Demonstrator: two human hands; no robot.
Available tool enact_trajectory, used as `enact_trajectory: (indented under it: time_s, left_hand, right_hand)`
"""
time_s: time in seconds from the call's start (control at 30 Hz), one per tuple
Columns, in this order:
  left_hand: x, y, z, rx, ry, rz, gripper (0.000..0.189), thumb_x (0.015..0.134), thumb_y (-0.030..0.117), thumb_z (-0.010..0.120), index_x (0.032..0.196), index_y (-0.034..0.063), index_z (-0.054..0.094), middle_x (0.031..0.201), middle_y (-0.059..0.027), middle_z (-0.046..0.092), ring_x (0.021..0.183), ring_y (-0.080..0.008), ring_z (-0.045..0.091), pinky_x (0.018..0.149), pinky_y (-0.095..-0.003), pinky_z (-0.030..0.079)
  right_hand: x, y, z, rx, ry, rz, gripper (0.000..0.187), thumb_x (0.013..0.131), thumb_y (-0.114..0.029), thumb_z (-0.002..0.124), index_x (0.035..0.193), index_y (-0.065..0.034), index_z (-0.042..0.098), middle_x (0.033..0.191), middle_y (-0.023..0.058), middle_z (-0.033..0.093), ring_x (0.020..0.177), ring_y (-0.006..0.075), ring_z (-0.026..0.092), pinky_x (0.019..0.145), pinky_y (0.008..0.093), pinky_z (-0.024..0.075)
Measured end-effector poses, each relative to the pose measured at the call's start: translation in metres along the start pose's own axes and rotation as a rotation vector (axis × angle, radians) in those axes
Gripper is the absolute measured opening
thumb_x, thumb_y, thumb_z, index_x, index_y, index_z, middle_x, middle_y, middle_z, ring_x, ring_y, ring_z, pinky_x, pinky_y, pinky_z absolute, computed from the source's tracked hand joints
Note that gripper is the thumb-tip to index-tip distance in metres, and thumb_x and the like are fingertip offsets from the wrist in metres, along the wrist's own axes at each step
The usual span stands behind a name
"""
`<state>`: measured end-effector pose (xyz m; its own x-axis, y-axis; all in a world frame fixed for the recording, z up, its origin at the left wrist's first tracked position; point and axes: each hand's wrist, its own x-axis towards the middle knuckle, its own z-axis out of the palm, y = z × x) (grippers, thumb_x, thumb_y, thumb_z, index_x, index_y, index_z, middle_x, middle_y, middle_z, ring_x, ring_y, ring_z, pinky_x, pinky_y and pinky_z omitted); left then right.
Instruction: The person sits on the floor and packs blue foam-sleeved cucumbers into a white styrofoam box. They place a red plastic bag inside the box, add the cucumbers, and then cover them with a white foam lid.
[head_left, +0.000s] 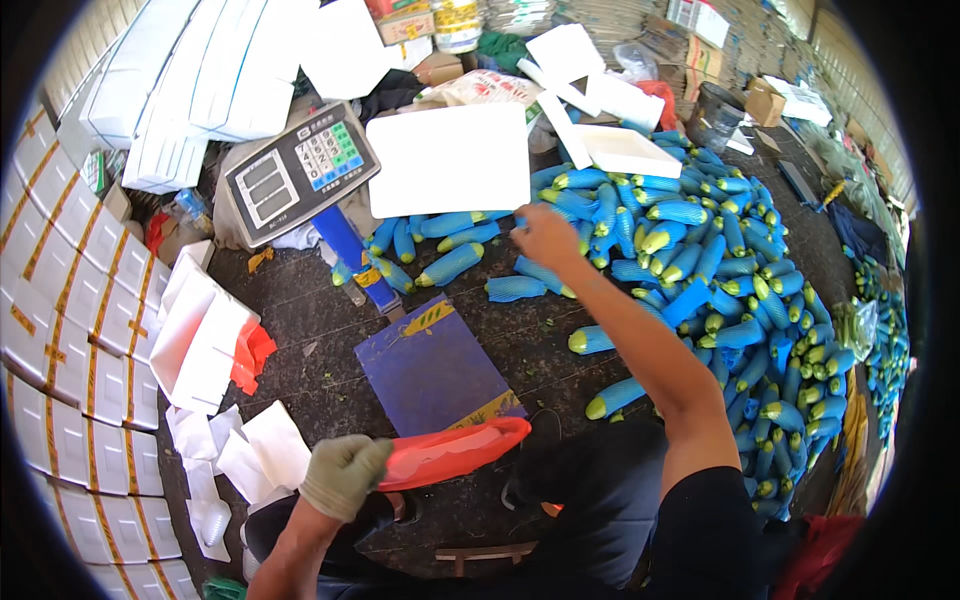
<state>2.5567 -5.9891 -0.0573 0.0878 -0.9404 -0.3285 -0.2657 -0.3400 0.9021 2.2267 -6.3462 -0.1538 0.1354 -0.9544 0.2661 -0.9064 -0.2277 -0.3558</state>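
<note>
My left hand (346, 474), in a pale knitted glove, grips one end of a red plastic bag (457, 454) near my lap. My bare right hand (541, 234) reaches out to the lower right corner of a white foam lid (450, 161); its fingers look curled, and whether they touch the lid cannot be told. Below that hand lie green vegetables in blue foam net sleeves (516, 289), like zucchini. Between my hands is the blue platform of a floor scale (435, 367), its keypad and display head (300, 172) on a blue post at the upper left.
A large heap of sleeved vegetables (705, 247) spreads over the right side. Taped white foam boxes (75, 360) are stacked at the left. White sheets (274, 454) lie on the dark floor. An open foam tray (626, 150) rests behind the heap, near a black bucket (716, 112).
</note>
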Motion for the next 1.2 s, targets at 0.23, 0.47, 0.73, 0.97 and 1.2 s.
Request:
enact_trajectory:
  time_s: [0.23, 0.47, 0.73, 0.97, 1.2]
  left_hand:
    - [0.023, 0.019, -0.042, -0.053, 0.059, -0.061, 0.046, 0.104, 0.028, 0.065, 0.067, 0.0012, 0.061, 0.063, -0.0033, 0.06, 0.056, -0.0097, 0.051, 0.053, -0.0284, 0.039]
    - [0.074, 0.043, -0.053, -0.071, -0.176, -0.018, 0.044, 0.101, 0.035, 0.069, 0.074, 0.0017, 0.062, 0.069, -0.0069, 0.06, 0.06, -0.0192, 0.056, 0.057, -0.034, 0.042]
    - [0.079, 0.039, -0.054, -0.06, -0.25, 0.027, 0.03, 0.102, 0.019, 0.068, 0.08, -0.0001, 0.069, 0.069, -0.0043, 0.064, 0.065, -0.0106, 0.06, 0.059, -0.0294, 0.046]
    - [0.055, 0.05, -0.042, -0.079, -0.161, 0.011, 0.034, 0.103, 0.024, 0.065, 0.079, 0.0001, 0.068, 0.067, -0.0032, 0.063, 0.059, -0.0081, 0.054, 0.055, -0.0272, 0.042]
    - [0.012, 0.054, -0.044, -0.373, 0.016, 0.437, 0.048, 0.106, 0.034, 0.07, 0.07, 0.0058, 0.058, 0.058, -0.002, 0.053, 0.047, -0.0088, 0.045, 0.044, -0.0261, 0.034]
  right_hand:
    - [0.128, 0.086, 0.142, -0.043, 0.155, 0.395, 0.09, 0.089, -0.068, 0.076, 0.145, -0.0002, 0.057, 0.149, 0.0275, 0.058, 0.126, 0.0445, 0.066, 0.096, 0.0569, 0.0584]
    - [0.204, 0.131, 0.201, -0.041, 0.019, 0.453, 0.053, 0.085, -0.043, 0.077, 0.119, -0.0023, 0.073, 0.123, 0.0254, 0.075, 0.115, 0.0438, 0.071, 0.097, 0.0529, 0.0587]
    - [0.114, 0.24, -0.028, -0.194, 0.246, 0.382, 0.052, 0.085, -0.043, 0.066, 0.11, 0.0009, 0.076, 0.106, 0.0263, 0.075, 0.098, 0.0431, 0.073, 0.091, 0.0518, 0.0561]
    - [-0.126, 0.217, -0.144, 0.076, 0.123, 0.385, 0.039, 0.082, -0.025, 0.069, 0.104, 0.0062, 0.077, 0.081, 0.0151, 0.076, 0.073, 0.021, 0.071, 0.07, 0.0381, 0.055]
    - [-0.196, 0.133, -0.055, 0.008, -0.072, 0.365, 0.034, 0.078, -0.03, 0.069, 0.086, 0.003, 0.072, 0.08, 0.0248, 0.07, 0.075, 0.0409, 0.069, 0.071, 0.0518, 0.0538]
